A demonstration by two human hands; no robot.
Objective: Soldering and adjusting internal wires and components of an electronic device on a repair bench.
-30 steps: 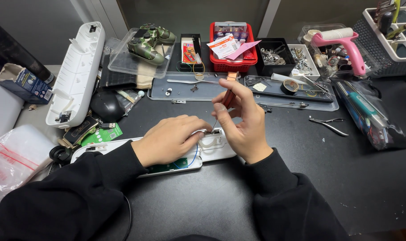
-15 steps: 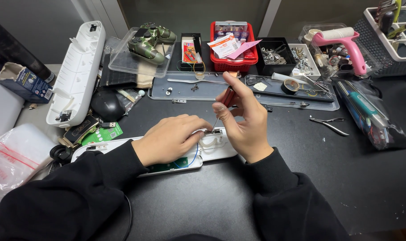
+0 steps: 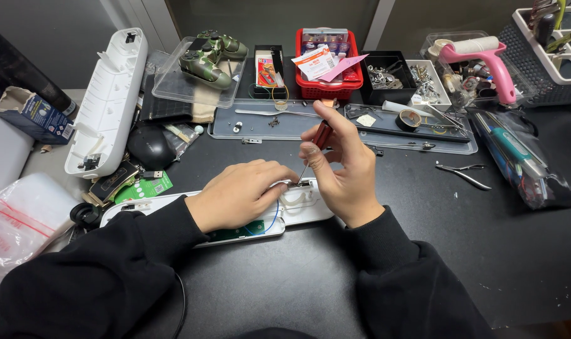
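Screwdriver sits upright in right hand, fingers closed around red handle, tip down on white case so it can turn straight. Left hand lies flat on case w/ fingers curled, prob. to steady it. Black desk is crowded w/ trays, pliers, pink glue gun
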